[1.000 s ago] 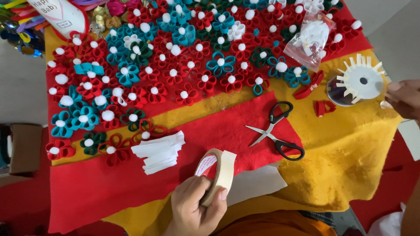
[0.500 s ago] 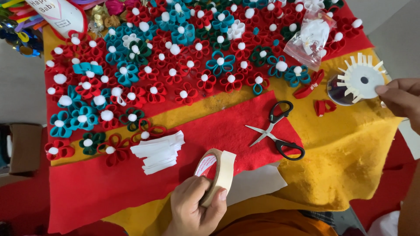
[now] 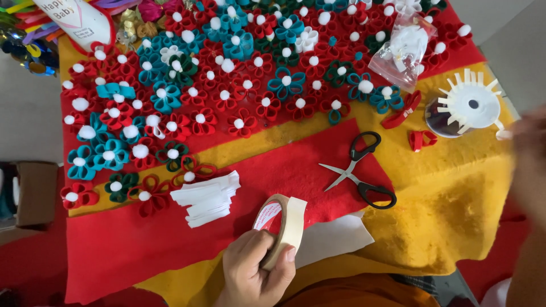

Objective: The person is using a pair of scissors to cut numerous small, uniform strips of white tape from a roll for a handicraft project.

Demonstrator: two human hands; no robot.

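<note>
The left hand (image 3: 253, 273) is curled around an upright roll of cream masking tape (image 3: 282, 227) at the near edge of the red felt sheet (image 3: 142, 250). A stack of white paper strips (image 3: 207, 198) lies just beside it, with open black-handled scissors (image 3: 358, 170) farther right. The right hand (image 3: 529, 153) is blurred at the right edge, so its grip cannot be told.

One roll of masking tape (image 3: 282, 227), one pair of black-handled scissors (image 3: 359, 170) and one stack of white paper strips (image 3: 207, 198) lie here. Felt flowers (image 3: 286, 83) run to dozens (too crowded to count exactly), beside one clear plastic bag (image 3: 405, 50).
</note>
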